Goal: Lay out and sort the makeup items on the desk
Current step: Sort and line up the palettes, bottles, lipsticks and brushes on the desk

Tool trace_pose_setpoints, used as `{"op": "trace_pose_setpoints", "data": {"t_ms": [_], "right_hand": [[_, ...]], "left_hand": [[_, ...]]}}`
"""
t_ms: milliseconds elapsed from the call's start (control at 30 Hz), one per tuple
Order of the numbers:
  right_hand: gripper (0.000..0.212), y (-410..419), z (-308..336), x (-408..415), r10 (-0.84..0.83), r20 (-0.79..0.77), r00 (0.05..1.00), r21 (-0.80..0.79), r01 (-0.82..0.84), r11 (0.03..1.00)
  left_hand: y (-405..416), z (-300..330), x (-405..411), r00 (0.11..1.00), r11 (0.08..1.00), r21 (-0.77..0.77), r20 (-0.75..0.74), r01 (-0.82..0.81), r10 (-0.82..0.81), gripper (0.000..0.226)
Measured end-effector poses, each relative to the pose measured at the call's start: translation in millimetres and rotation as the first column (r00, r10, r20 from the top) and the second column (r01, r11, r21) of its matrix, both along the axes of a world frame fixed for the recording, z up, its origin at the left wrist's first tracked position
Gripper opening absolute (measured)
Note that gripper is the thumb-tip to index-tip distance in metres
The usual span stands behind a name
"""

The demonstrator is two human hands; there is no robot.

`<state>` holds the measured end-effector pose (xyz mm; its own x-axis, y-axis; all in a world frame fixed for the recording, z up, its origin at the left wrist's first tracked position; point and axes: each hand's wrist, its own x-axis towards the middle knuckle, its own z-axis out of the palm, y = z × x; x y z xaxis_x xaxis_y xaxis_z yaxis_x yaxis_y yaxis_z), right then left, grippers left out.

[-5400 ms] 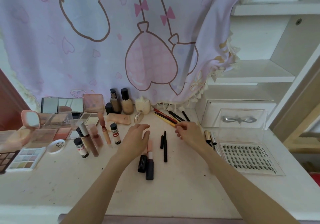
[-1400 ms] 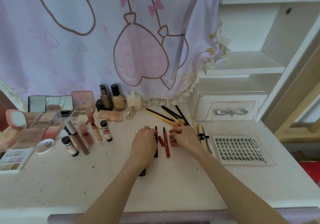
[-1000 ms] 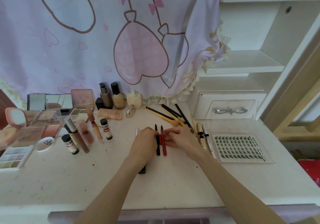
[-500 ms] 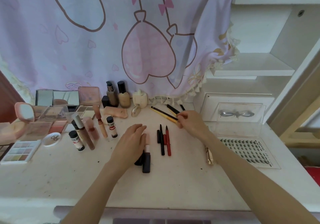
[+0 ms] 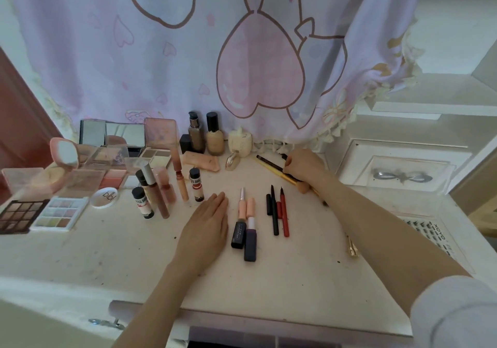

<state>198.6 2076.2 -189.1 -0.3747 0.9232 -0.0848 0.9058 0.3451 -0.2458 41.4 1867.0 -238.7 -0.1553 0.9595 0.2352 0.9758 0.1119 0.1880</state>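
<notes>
Fingers of the left hand (image 5: 205,225) lie straight and flat on the white desk (image 5: 107,251), holding nothing, just left of two pink-and-dark lipstick tubes (image 5: 246,225) lying side by side. Right of those lie a slim black liner pen (image 5: 274,213) and a red liner pen (image 5: 284,214), parallel and close together. Farther back, near the pink balloon-print curtain (image 5: 242,52), the right hand (image 5: 304,165) curls its fingers around thin black and yellow-handled makeup brushes (image 5: 271,166), whose tips rest on the desk.
</notes>
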Motion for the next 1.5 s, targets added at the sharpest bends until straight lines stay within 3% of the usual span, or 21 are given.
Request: {"op": "trace_pose_setpoints", "data": {"t_ms": [100,233,367,433,533,700,800,900,1033,1167,1233,1300,1500], "right_hand": [[0.012,1.2,-1.8,-3.7,-0.002,0.063,0.998,0.013,0.001,1.0],[0.025,2.1,-2.3,-4.5,-0.014,0.035,0.999,0.006,0.014,1.0],[0.021,-10.0,9.7,-1.0,-0.041,-0.279,0.96,0.02,0.049,0.999],[0.009,-27.0,20.7,5.8,-0.074,-0.504,0.861,-0.036,0.065,0.997],[0.006,-60.1,36.3,21.8,-0.182,-0.78,0.599,-0.188,0.053,0.981],[0.008,-105.4,46.0,52.8,-0.406,-0.904,0.137,-0.425,-0.178,0.887],[0.012,-121.4,44.0,60.3,-0.464,-0.884,0.064,-0.464,-0.253,0.849],[0.016,-131.4,42.8,60.2,-0.469,-0.881,0.051,-0.464,-0.28,0.84],[0.018,-141.5,41.7,49.4,-0.454,-0.891,0.011,-0.435,-0.314,0.844],[0.024,-144.4,39.0,44.5,-0.464,-0.879,-0.114,-0.419,-0.28,0.864],[0.027,-144.5,36.6,45.5,-0.451,-0.886,-0.113,-0.41,-0.265,0.873],[0.026,-146.9,32.9,45.6,-0.412,-0.911,-0.031,-0.391,-0.26,0.883],[0.018,-148.6,35.3,56.8,-0.059,-0.899,0.435,-0.105,-0.081,0.991]], "left_hand": [[1.2,-2.0,-1.6,1.0,1.0,0.002,-0.001,0.003,-0.003,0.048],[1.3,-2.2,-1.2,0.998,1.0,-0.024,0.06,0.008,-0.007,0.053],[1.4,-3.7,-2.4,0.995,1.0,-0.011,0.094,0.019,-0.018,0.057],[1.9,-3.6,-2.1,0.994,1.0,0.015,0.111,0.023,-0.025,0.056],[0.6,-3.0,-2.0,0.988,0.999,0.048,0.151,0.02,-0.027,0.045],[-5.2,-0.2,-3.1,0.952,0.996,0.088,0.305,0.003,-0.03,0.039],[-9.6,12.9,1.5,0.899,0.98,0.187,0.437,-0.069,-0.02,0.033],[-11.2,34.4,18.5,0.901,0.945,0.323,0.423,-0.054,-0.093,0.029],[-12.3,58.4,44.6,0.914,0.927,0.357,0.327,0.115,-0.239,0.02],[-16.5,68.3,58.3,0.85,0.936,0.317,0.442,0.152,-0.287,0.013],[-19.7,70.8,65.1,0.798,0.957,0.254,0.542,0.143,-0.263,0.014],[-20.7,70.8,70.2,0.743,0.97,0.219,0.631,0.105,-0.223,0.011],[-15.1,69.7,71.4,0.774,0.978,0.207,0.616,0.02,-0.146,0.014]]}}
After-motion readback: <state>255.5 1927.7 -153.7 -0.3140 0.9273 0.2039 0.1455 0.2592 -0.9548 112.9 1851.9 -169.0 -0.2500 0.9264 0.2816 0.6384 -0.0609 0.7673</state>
